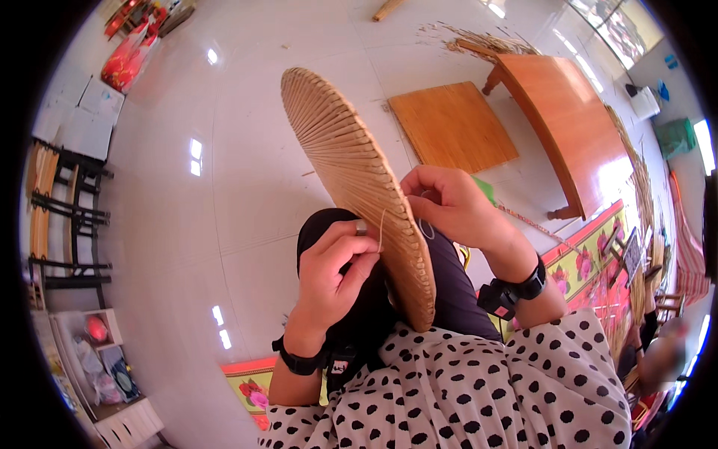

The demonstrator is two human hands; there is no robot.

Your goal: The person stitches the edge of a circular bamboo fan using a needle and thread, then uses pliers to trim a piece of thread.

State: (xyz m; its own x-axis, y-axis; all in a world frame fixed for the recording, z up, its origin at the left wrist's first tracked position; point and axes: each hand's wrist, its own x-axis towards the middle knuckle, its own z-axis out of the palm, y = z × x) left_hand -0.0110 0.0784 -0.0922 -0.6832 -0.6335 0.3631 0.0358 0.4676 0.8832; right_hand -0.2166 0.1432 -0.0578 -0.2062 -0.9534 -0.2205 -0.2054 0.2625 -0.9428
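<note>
A round, pleated palm-leaf fan (348,161) stands tilted on edge over my lap, its rim bound with stitching. On its left face, my left hand (340,262) pinches a pale thread (384,224) between thumb and fingers. A metal band, a ring or thimble (361,227), sits on one of its fingers. Across the rim, my right hand (445,202) is closed in a pinch beside the fan's right side. A loop of thread (428,227) hangs below those fingers; whether a needle is among them is hidden.
A wooden table (565,112) and a wooden board (452,126) are ahead to the right, with loose straw (486,43) beyond. Black-framed folding furniture (71,202) and an open drawer unit (97,367) line the left. Another person (662,355) sits at the far right.
</note>
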